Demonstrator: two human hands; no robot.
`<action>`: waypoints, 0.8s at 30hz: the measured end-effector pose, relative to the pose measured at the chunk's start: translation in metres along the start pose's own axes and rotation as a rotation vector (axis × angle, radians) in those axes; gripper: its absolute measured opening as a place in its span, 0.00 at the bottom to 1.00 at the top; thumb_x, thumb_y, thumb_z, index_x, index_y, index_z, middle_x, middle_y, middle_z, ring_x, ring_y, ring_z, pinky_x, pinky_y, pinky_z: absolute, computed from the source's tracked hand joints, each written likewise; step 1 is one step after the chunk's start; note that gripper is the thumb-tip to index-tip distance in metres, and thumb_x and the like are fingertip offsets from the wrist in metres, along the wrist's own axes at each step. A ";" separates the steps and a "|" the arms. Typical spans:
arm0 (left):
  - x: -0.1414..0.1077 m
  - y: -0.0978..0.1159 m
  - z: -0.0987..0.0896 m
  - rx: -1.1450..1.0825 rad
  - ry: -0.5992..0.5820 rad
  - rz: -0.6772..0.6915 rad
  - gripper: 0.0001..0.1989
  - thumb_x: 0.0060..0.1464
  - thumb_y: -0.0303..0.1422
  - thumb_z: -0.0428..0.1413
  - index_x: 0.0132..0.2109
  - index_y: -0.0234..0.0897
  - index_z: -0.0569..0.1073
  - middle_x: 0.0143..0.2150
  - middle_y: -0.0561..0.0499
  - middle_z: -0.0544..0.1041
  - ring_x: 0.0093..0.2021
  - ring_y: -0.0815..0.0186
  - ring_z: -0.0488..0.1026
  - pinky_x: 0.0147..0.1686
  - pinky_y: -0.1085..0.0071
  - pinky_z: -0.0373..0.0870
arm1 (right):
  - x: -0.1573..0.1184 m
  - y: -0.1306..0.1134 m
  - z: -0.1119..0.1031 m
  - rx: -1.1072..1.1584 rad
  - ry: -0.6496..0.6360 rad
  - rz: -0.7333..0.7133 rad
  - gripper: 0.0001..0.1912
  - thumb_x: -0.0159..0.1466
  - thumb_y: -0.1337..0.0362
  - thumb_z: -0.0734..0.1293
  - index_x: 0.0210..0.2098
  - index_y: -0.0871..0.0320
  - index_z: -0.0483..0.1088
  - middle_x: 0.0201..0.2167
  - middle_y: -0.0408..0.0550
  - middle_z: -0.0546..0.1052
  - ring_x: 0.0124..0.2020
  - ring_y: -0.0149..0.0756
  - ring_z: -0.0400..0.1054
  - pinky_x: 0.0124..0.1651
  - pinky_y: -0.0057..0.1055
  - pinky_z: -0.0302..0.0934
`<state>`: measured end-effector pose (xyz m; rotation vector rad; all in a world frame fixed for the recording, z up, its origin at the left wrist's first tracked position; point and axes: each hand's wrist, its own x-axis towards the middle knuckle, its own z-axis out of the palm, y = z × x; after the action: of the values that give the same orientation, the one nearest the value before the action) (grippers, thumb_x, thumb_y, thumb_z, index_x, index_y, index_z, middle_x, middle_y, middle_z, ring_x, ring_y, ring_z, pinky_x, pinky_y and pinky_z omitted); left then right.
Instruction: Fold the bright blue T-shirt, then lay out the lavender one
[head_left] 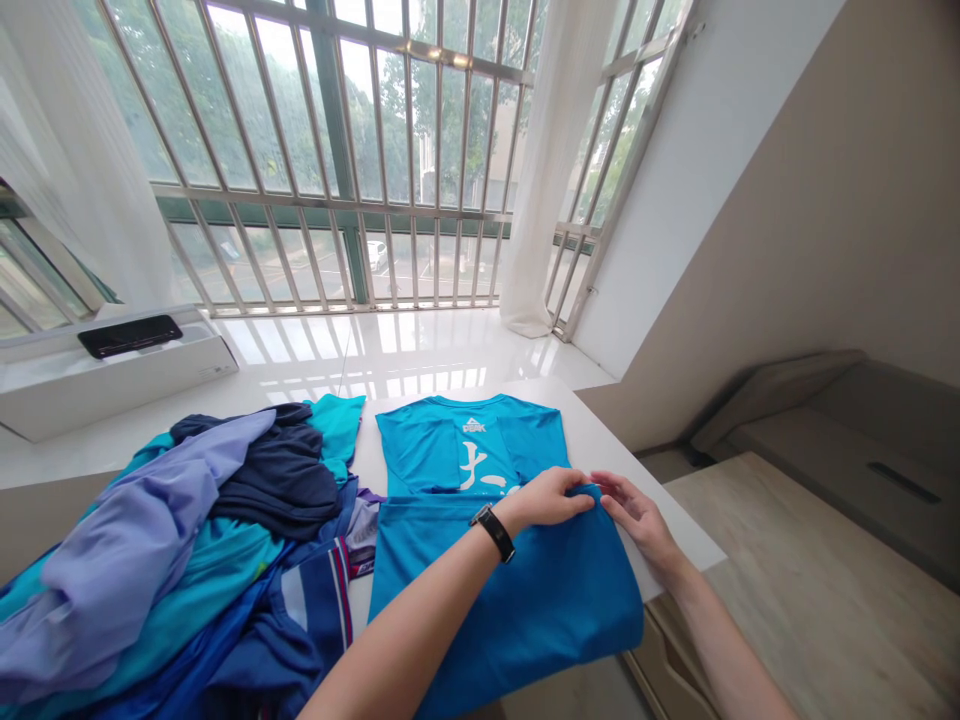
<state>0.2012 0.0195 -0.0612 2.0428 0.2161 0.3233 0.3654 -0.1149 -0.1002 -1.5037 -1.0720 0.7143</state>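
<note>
A blue T-shirt [495,590] with white print lies on the white table, its lower part folded up over the chest and its near end hanging past the table's front edge. My left hand [551,496], with a dark watch on the wrist, is closed on the shirt's folded edge near its right corner. Just right of it, my right hand [634,512] has curled fingers pinching the same corner of the cloth. The fingertips of both hands are close together, and the cloth between them is partly hidden.
A heap of clothes [180,540] in lilac, navy and teal covers the left side. A white box [112,365] with a black phone-like object [131,337] on top stands on the sill by the barred window. Right of the white table [675,535] is a lower wooden surface [817,540].
</note>
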 end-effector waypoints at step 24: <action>-0.011 0.024 -0.047 -0.048 -0.180 0.066 0.18 0.53 0.34 0.63 0.50 0.35 0.76 0.45 0.45 0.79 0.43 0.61 0.75 0.43 0.69 0.69 | -0.030 -0.079 0.029 0.196 -0.242 0.372 0.22 0.57 0.49 0.73 0.46 0.56 0.78 0.39 0.52 0.82 0.42 0.52 0.76 0.47 0.46 0.69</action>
<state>0.1765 0.0440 -0.0204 2.0204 0.0302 0.1817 0.3082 -0.1305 -0.0337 -1.4860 -0.8737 1.2507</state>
